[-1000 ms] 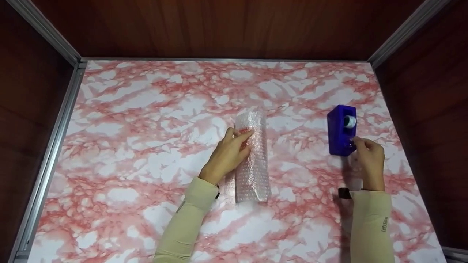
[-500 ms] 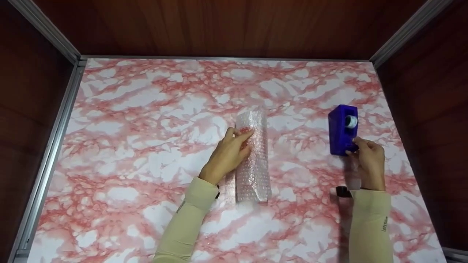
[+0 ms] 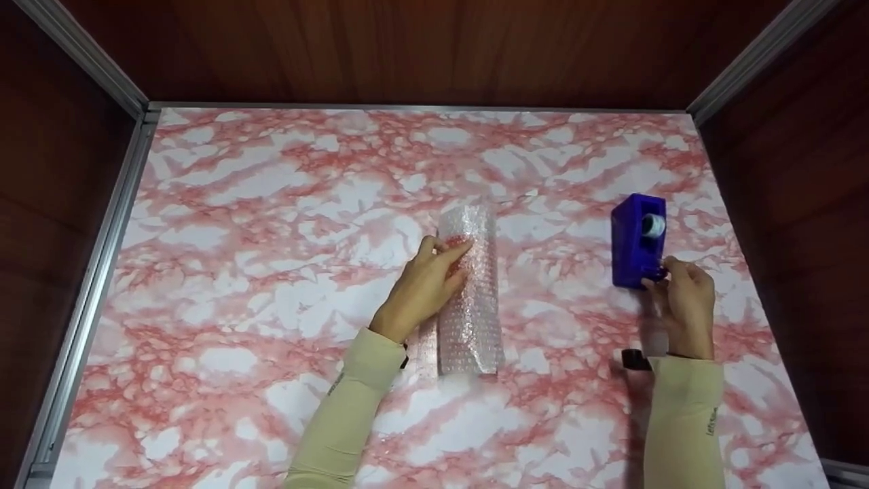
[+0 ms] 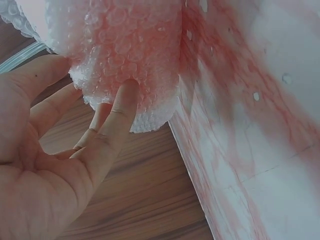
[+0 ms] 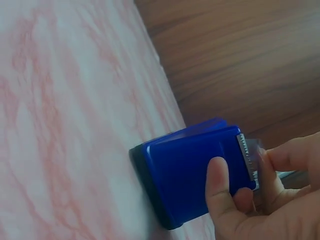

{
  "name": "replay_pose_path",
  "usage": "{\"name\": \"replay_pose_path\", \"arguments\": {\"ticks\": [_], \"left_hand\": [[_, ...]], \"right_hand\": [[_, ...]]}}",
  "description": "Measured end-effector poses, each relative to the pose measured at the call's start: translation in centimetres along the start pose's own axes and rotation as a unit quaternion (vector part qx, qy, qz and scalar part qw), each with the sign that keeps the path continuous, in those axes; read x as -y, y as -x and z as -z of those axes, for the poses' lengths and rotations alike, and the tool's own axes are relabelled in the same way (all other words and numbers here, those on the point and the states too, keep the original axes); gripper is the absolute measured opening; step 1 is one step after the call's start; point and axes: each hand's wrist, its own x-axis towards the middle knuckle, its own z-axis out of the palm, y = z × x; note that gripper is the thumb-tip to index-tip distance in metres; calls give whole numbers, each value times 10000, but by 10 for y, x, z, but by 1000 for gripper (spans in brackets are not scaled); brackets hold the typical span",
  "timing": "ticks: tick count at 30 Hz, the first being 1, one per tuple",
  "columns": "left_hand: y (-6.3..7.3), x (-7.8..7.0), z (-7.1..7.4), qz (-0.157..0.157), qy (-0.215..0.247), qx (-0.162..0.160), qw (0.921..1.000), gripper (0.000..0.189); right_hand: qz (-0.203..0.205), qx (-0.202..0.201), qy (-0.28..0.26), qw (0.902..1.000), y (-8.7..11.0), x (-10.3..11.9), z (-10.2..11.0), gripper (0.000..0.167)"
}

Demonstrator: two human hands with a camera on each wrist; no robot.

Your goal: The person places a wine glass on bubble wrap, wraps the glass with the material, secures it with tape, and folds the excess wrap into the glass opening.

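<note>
In the head view a roll of bubble wrap lies lengthwise on the table, with something reddish showing through it. My left hand rests on its left side, fingers spread. The left wrist view has those fingertips against the bubbles. Off to the right stands a blue tape dispenser with a small white roll in it. My right hand is at its cutter end. In the right wrist view one thumb presses the dispenser's side, while the other fingers pinch clear tape at the toothed cutter.
A red and white marbled table top lies under everything. Dark wood-look panels stand behind it and on both sides, framed by metal rails. A flap of clear wrap shows left of the roll.
The dispenser has shifted slightly to the right. A finger of my right hand has come down onto the dispenser's near end. The left hand and bubble wrap stay put.
</note>
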Motion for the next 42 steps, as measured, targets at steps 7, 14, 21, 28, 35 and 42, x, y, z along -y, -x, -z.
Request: {"name": "replay_pose_path", "arguments": {"ticks": [7,14,21,28,35,42], "left_hand": [[0,1,-1,-85,-144,-35,9999,50],[1,2,-1,-104,-120,-58,9999,50],[0,2,-2,-6,-91,-11,10000,50],[0,1,-1,82,-65,-4,9999,50],[0,1,-1,-12,-113,30,9999,50],[0,0,-3,33,-88,31,10000,50]], "right_hand": [[617,-208,-573,9962,2,-18,-4,14],[1171,-312,-1163,9858,2,-33,-7,15],[1384,-398,-1683,9752,0,-49,-5,18],[1145,-407,-2149,9690,-3,-60,-4,16],[832,-275,-2376,9674,-3,-58,-2,13],[679,-429,-1980,9769,-3,-59,-2,13]]}}
